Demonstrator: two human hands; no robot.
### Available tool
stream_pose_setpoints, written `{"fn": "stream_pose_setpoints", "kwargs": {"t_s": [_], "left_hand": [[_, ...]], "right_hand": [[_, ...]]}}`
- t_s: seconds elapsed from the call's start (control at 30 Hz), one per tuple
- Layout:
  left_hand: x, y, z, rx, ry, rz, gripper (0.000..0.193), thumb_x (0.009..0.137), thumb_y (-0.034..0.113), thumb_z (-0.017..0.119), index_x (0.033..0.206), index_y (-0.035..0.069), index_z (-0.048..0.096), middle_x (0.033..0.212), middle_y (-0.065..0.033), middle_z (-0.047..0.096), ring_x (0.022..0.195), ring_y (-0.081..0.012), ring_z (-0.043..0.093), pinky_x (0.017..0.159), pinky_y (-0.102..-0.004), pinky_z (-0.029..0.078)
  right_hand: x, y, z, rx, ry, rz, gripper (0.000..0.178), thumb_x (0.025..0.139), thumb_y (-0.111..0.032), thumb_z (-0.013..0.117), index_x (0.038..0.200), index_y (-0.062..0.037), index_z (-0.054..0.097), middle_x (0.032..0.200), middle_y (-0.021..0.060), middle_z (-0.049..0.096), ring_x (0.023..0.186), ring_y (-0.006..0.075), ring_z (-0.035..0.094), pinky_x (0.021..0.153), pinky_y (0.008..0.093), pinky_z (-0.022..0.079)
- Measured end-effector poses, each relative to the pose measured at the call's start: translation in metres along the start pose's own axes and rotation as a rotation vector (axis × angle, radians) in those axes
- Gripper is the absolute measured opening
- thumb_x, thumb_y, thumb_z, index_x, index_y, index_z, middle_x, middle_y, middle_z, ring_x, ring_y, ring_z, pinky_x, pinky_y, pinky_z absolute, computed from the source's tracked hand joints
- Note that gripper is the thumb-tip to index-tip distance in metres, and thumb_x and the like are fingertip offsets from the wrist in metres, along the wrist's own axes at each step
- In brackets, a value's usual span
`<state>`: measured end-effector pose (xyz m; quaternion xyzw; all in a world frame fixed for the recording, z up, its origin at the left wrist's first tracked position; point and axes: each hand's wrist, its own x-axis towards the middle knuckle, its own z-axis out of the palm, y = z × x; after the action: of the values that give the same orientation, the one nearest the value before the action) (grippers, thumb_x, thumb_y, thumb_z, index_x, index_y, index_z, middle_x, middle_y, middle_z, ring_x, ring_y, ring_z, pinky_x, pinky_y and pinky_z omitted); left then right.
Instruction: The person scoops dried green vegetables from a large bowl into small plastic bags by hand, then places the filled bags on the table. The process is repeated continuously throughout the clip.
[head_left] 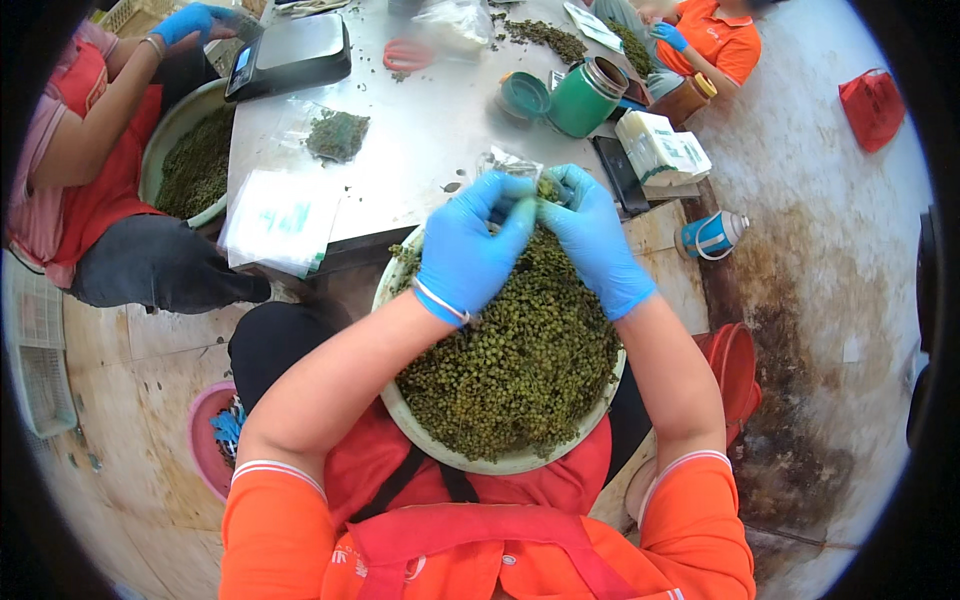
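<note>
Clear bag (512,163) is pinched by left hand (468,245), projecting forward; right hand (596,245) just beside, its grip unclear.

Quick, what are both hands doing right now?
Left hand: closed, pinching a clear bag.
Right hand: curled at the bag; can't tell if it's holding anything.
</note>
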<state>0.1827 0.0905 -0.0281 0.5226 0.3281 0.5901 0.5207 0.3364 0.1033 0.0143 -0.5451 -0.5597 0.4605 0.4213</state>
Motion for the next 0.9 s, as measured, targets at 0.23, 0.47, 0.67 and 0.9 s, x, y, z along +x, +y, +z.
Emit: {"fn": "stream_pose_setpoints", "kwargs": {"t_s": [0.23, 0.47, 0.67, 0.9], "left_hand": [[0.03, 0.027, -0.036, 0.716, -0.185, 0.486, 0.072, 0.072, 0.013, 0.08, 0.138, 0.015, 0.053, 0.126, -0.0128, 0.059, 0.107, -0.0266, 0.062, 0.091, -0.0368, 0.052], [0.04, -0.008, -0.053, 0.571, -0.295, -0.005, 0.047, 0.069, 0.001, 0.071, 0.116, 0.006, 0.066, 0.101, -0.0107, 0.07, 0.097, -0.0183, 0.064, 0.09, -0.0317, 0.051], [0.035, 0.003, -0.043, 0.442, -0.348, -0.078, 0.045, 0.073, 0.001, 0.07, 0.118, 0.001, 0.063, 0.103, -0.0091, 0.07, 0.094, -0.0124, 0.064, 0.088, -0.0307, 0.052], [0.036, -0.001, -0.055, 0.468, -0.199, 0.08, 0.045, 0.077, 0.001, 0.073, 0.12, 0.004, 0.063, 0.105, -0.0112, 0.071, 0.096, -0.0124, 0.067, 0.087, -0.0293, 0.054]], "right_hand": [[0.004, -0.014, -0.039, -0.41, -0.058, -0.154, 0.015, 0.08, -0.003, 0.069, 0.087, -0.0017, 0.055, 0.083, 0.0019, 0.06, 0.078, 0.0071, 0.057, 0.067, 0.0246, 0.049], [-0.002, -0.054, -0.037, -0.268, -0.157, 0.022, 0.025, 0.085, -0.009, 0.074, 0.105, 0.0008, 0.064, 0.091, 0.0051, 0.067, 0.081, 0.0102, 0.064, 0.071, 0.0253, 0.053], [-0.007, -0.064, -0.025, -0.871, -0.055, -0.621, 0.013, 0.076, -0.011, 0.076, 0.087, -0.0077, 0.071, 0.088, 0.0089, 0.068, 0.088, 0.0251, 0.063, 0.08, 0.0373, 0.049], [-0.008, -0.072, -0.022, -0.94, -0.128, -0.631, 0.03, 0.081, -0.026, 0.068, 0.11, -0.0166, 0.072, 0.107, 0.0136, 0.067, 0.12, 0.0344, 0.051, 0.108, 0.0476, 0.031]]}}
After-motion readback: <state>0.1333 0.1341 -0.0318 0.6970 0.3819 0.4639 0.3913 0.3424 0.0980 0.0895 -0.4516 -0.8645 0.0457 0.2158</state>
